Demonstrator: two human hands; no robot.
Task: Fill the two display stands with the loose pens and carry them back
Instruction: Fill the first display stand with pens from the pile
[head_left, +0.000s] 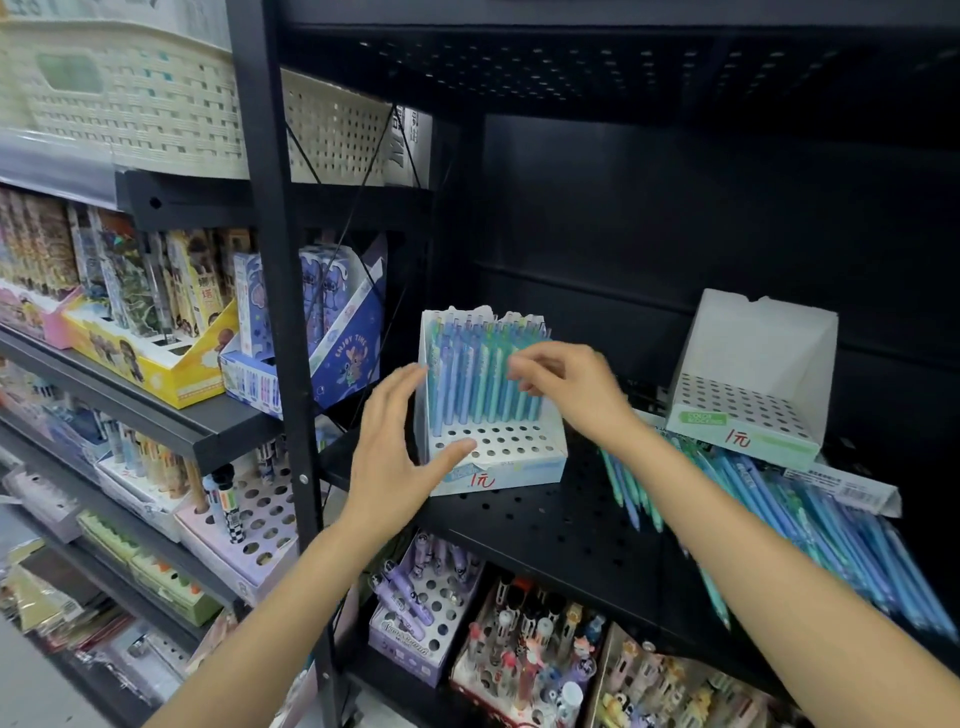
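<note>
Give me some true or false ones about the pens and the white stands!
1. The stand between the hands has pens in its back rows. True.
2. The other stand is packed with pens. False: its holes are bare.
3. Loose pens lie on the shelf. True.
4. The left hand holds a pen. False: its fingers are straight, at the stand's left side.
5. The right hand is at the standing pens. True.

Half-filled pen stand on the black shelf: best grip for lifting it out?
Grip the half-filled pen stand by its two low side walls near the base, coming from the front. Pens stand upright at the back, the front holes are empty, and the tall cardboard back looks flimsy.
</note>
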